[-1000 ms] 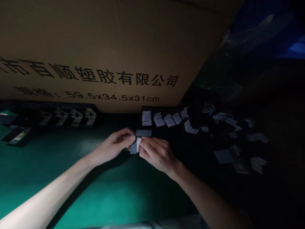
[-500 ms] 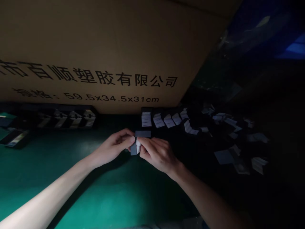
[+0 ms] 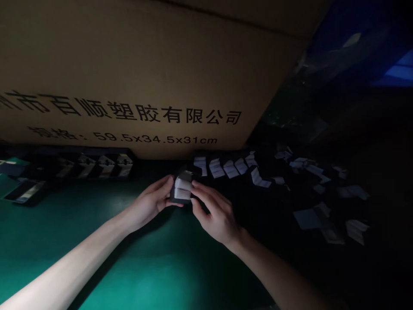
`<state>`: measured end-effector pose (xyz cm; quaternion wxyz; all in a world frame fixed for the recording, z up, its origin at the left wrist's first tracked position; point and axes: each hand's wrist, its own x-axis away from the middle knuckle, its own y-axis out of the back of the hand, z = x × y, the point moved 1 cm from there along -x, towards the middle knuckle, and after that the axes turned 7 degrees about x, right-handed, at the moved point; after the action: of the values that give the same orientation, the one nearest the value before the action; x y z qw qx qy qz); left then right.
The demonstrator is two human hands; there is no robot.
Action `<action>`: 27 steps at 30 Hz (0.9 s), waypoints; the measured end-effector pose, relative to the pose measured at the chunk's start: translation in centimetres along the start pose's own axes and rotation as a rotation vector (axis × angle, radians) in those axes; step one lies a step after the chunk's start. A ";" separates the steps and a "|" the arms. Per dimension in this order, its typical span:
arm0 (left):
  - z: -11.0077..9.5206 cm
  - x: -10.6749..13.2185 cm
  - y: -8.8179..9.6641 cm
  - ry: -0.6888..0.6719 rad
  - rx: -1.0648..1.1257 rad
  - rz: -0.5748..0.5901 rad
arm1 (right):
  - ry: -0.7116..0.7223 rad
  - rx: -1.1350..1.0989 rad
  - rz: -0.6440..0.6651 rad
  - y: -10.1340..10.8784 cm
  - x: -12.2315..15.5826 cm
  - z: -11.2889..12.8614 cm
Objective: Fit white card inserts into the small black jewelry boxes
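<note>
Both my hands meet over a green mat (image 3: 135,258) in dim light. My left hand (image 3: 151,202) grips a small dark box (image 3: 181,189) from the left, with a folded white paper showing in its open top. My right hand (image 3: 214,211) touches the box's right side with thumb and forefinger, the other fingers loosely curled. Just behind the box lies a row of folded white papers (image 3: 226,168).
A big cardboard carton (image 3: 145,73) with printed characters stands right behind my hands. At the left, a row of dark boxes with papers (image 3: 97,165) and another open box (image 3: 26,191). Loose white papers (image 3: 322,193) are scattered over the dark surface at the right.
The box has been turned so its open top with the white paper faces me. My right hand has loosened from pinching the paper to touching the box's side.
</note>
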<state>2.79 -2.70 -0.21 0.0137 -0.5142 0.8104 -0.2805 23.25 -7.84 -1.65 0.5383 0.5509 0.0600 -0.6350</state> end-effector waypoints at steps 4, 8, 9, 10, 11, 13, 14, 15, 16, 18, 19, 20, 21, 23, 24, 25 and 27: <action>-0.5 0.0 0.0 0.023 0.136 0.007 | -0.006 -0.038 -0.045 0.2 -0.4 0.0; -0.8 0.1 -0.1 0.046 0.171 -0.006 | -0.071 -0.108 -0.034 0.2 -0.5 -0.2; -0.7 0.2 -0.1 0.048 0.168 -0.011 | -0.103 -0.126 -0.024 0.1 -0.4 -0.2; -0.7 0.2 -0.2 0.048 0.163 -0.017 | -0.146 -0.149 -0.016 0.0 -0.4 -0.2; -0.6 0.2 -0.2 0.048 0.154 -0.024 | -0.204 -0.175 -0.006 -0.1 -0.3 -0.2; -0.3 0.1 -0.3 0.039 0.124 -0.027 | -0.363 -0.252 0.021 -0.4 -0.3 -0.1; -0.2 0.1 -0.3 0.030 0.100 -0.021 | -0.450 -0.301 0.041 -0.5 -0.3 0.0; 0.0 0.0 -0.4 0.022 0.068 -0.010 | -0.530 -0.350 0.064 -0.5 -0.3 0.1; 0.1 0.0 -0.4 0.013 0.030 -0.001 | -0.597 -0.394 0.087 -0.5 -0.4 0.2; 0.3 0.0 -0.4 -0.005 -0.057 0.011 | -0.684 -0.451 0.124 -0.5 -0.5 0.5; 0.4 0.0 -0.4 -0.012 -0.099 0.011 | -0.709 -0.464 0.137 -0.4 -0.6 0.6; 0.5 0.1 -0.3 -0.018 -0.136 0.008 | -0.731 -0.473 0.147 -0.3 -0.7 0.7; 0.6 0.1 -0.3 -0.026 -0.167 0.002 | -0.748 -0.480 0.156 -0.3 -0.8 0.7; 0.8 0.1 -0.1 -0.045 -0.214 -0.014 | -0.759 -0.485 0.167 -0.2 -0.8 0.8; 0.9 0.1 0.0 -0.058 -0.231 -0.026 | -0.748 -0.480 0.165 -0.2 -0.8 0.8; 0.9 0.0 0.1 -0.071 -0.245 -0.037 | -0.724 -0.468 0.155 -0.2 -0.8 0.8; 1.0 0.0 0.2 -0.090 -0.269 -0.055 | -0.657 -0.435 0.121 -0.3 -0.8 0.6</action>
<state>2.98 -3.11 -1.17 -0.0266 -0.5454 0.8249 -0.1462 22.53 -7.61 -0.96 0.6694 0.1941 -0.0150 -0.7169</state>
